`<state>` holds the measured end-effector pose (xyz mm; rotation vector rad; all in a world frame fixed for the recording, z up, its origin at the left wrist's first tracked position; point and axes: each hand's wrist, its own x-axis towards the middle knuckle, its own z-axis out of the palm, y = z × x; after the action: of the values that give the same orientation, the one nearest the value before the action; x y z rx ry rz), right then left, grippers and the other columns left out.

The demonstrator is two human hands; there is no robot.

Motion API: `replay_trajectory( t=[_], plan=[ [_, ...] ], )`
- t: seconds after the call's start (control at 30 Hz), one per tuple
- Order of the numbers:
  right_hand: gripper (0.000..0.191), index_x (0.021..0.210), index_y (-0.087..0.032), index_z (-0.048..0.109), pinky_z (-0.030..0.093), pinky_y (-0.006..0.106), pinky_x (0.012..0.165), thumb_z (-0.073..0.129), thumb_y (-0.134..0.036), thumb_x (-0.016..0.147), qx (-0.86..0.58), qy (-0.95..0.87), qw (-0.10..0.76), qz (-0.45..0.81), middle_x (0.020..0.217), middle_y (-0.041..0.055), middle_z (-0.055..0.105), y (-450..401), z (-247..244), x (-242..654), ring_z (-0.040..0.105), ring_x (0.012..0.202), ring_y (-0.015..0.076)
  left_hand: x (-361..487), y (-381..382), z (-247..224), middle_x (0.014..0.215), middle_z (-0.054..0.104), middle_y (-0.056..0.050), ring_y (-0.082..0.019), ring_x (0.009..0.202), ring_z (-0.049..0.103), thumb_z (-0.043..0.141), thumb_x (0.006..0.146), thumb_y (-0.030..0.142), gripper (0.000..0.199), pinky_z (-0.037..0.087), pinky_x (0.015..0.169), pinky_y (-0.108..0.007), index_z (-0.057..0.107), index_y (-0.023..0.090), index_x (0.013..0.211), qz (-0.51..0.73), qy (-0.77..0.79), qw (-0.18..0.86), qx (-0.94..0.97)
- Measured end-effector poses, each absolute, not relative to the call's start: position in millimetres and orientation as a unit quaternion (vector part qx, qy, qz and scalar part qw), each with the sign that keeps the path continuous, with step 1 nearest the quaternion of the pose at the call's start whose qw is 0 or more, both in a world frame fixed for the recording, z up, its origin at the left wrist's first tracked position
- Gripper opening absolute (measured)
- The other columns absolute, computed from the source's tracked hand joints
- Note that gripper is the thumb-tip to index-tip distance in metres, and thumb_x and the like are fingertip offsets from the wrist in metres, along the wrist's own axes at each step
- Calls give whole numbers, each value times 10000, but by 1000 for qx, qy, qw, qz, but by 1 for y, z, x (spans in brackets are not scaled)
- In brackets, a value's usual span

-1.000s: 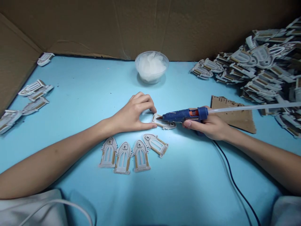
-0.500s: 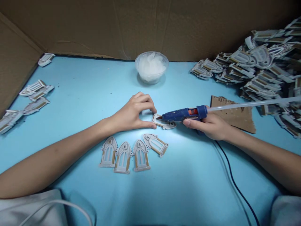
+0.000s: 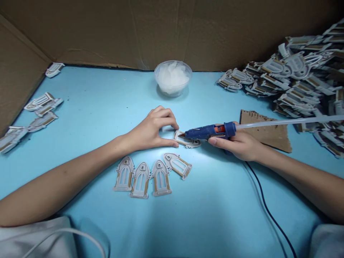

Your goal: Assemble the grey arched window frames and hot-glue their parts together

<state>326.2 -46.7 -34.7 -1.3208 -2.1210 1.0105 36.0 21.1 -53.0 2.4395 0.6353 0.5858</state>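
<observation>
My left hand (image 3: 153, 130) pinches the small grey cardboard arched window frame (image 3: 189, 142) on the blue table (image 3: 215, 215), thumb and fingers at its end. My right hand (image 3: 236, 145) firmly grips the blue hot glue gun (image 3: 206, 132), its nozzle tip low on the frame, best held steady.

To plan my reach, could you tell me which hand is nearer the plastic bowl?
Left: the left hand, on an arched piece, is in front of the bowl, not touching. The right hand, holding a glue gun, is farther right.
</observation>
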Motion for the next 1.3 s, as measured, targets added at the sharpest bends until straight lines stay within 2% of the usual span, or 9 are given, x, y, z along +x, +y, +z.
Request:
replay_trajectory(
  t=[0.2,0.33,0.5,0.67,0.73,0.87,1.1,1.2,1.3],
  plan=[
    [488,709,-195,663,317,290,488,636,-639,910,-485,-723,227,436,612,26,577,-51,-41,327,455,523,140,36,22,-53,1070,666,-84,-248,1040,569,836,816,544,436,437,966,-375,743,175,1029,221,231,271,908],
    [525,840,-193,720,476,315,547,643,-711,887,-420,-627,354,553,766,80,708,-56,-44,317,621,648,200,37,23,-55,1075,655,-81,-253,1052,569,855,798,534,444,434,965,-384,742,170,1026,221,233,269,908],
    [470,808,-192,729,532,324,562,682,-652,894,-399,-617,452,505,734,82,710,-58,-52,316,654,637,202,37,22,-55,1069,667,-70,-243,1053,588,865,778,553,478,434,977,-375,741,180,1050,230,232,281,902],
    [396,885,-216,766,587,354,640,663,-595,937,-404,-634,473,459,829,95,753,-63,-64,326,712,735,234,33,27,-51,1001,655,-63,-192,978,628,752,892,289,132,473,904,-339,723,162,867,286,238,378,848],
    [360,922,-223,772,596,370,691,656,-563,953,-397,-654,472,438,862,99,757,-65,-65,328,728,787,248,30,32,-49,959,644,-56,-171,913,627,715,885,231,136,473,858,-326,688,159,773,295,233,428,822],
    [289,981,-219,774,575,361,730,679,-491,953,-360,-714,433,417,942,103,736,-66,-58,327,712,839,239,25,38,-42,1033,617,-65,-184,984,607,760,856,262,139,444,920,-350,711,166,768,225,211,459,833],
    [321,1010,-181,754,511,280,691,638,-479,987,-435,-722,346,413,1033,82,677,-62,-50,321,655,837,180,26,31,-38,992,516,-40,-221,1043,486,894,762,429,279,355,1033,-400,752,198,828,147,180,389,892],
    [369,951,-183,773,527,291,769,626,-520,988,-488,-675,379,404,990,65,708,-60,-55,322,667,887,198,27,28,-42,1031,510,-51,-233,1074,472,882,775,407,273,351,1036,-404,744,188,863,151,183,372,898],
    [383,850,-179,753,548,325,817,670,-540,947,-490,-600,473,419,878,60,741,-57,-58,321,715,900,229,27,29,-43,1039,521,-51,-229,1064,482,848,801,342,202,348,1028,-401,738,186,867,152,180,359,903]
  ],
)
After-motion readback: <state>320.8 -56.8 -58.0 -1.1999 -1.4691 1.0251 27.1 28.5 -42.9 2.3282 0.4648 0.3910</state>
